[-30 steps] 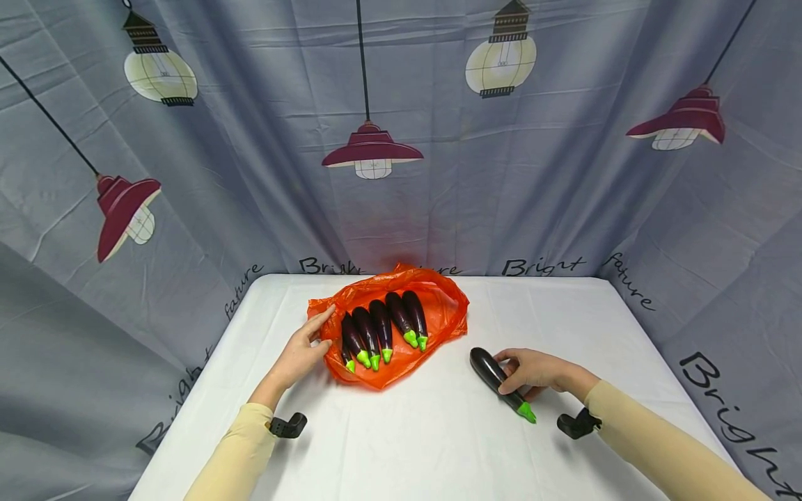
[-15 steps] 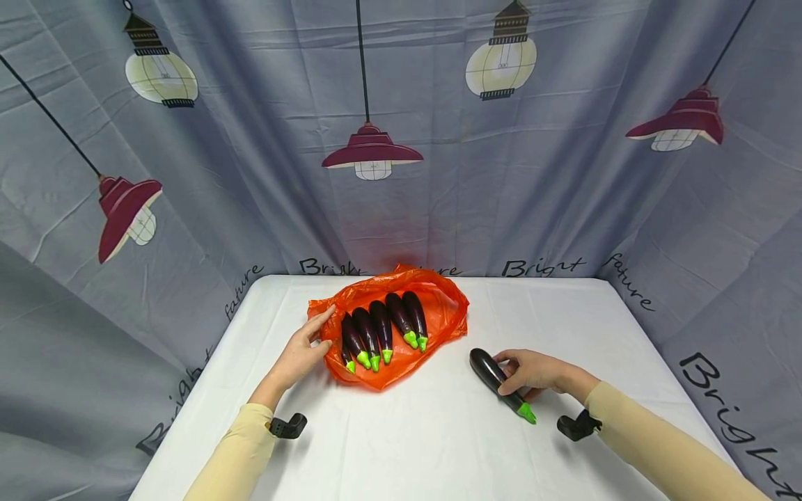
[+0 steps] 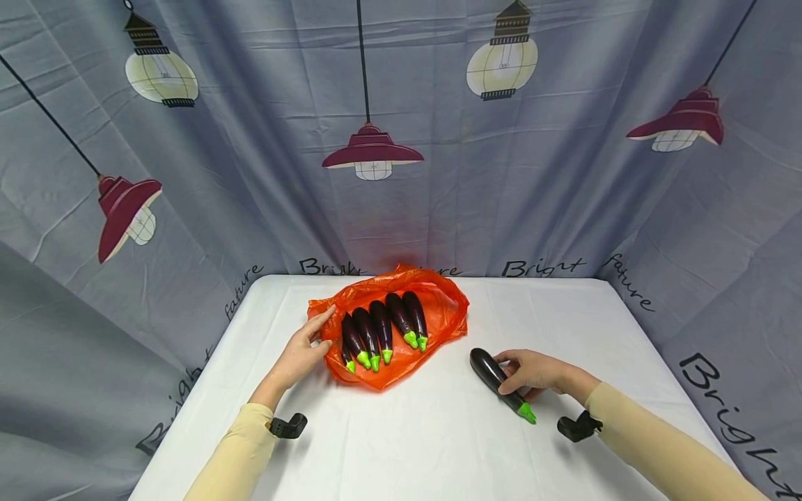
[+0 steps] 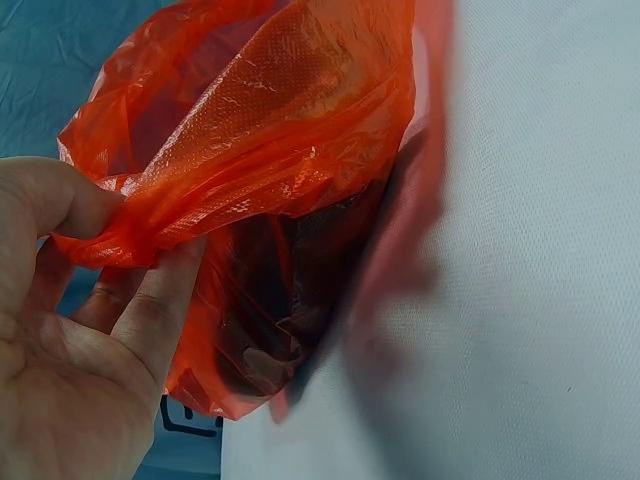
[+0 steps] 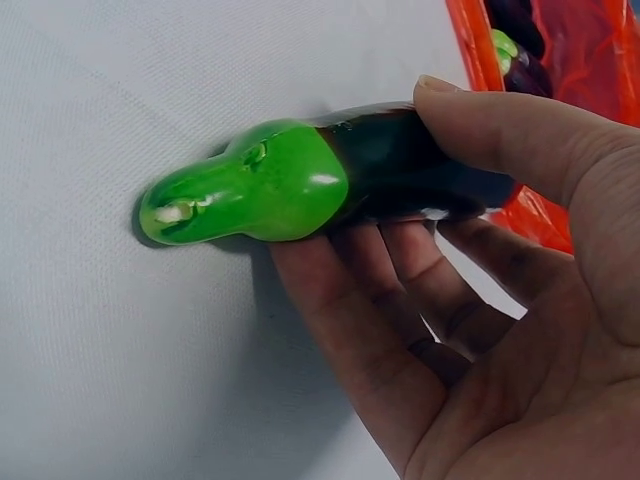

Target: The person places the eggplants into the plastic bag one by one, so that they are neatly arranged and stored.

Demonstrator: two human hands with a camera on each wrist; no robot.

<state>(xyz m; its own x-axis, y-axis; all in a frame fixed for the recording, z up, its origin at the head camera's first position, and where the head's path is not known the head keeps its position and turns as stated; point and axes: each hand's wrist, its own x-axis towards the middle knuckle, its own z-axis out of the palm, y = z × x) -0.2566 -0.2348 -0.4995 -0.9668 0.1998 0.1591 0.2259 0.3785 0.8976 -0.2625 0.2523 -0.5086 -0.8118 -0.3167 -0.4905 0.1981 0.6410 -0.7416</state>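
Observation:
My right hand (image 3: 535, 370) grips a dark purple eggplant (image 3: 484, 366) around its middle, thumb on one side and fingers on the other. Its bright green stem end (image 5: 245, 190) points toward the near right, close over the white cloth. My left hand (image 3: 303, 355) pinches the left rim of an orange-red plastic bag (image 3: 447, 316). In the left wrist view, the thin film bunches between thumb and fingers (image 4: 160, 310). Several more eggplants (image 3: 381, 323) lie side by side in the spread bag, green ends facing me.
A white-covered table (image 3: 401, 452) lies under everything. Behind it and at both sides hangs a grey-blue curtain (image 3: 263, 174) printed with lamps and lettering. Each wrist wears a black camera, one at the left (image 3: 288, 426) and one at the right (image 3: 578, 424).

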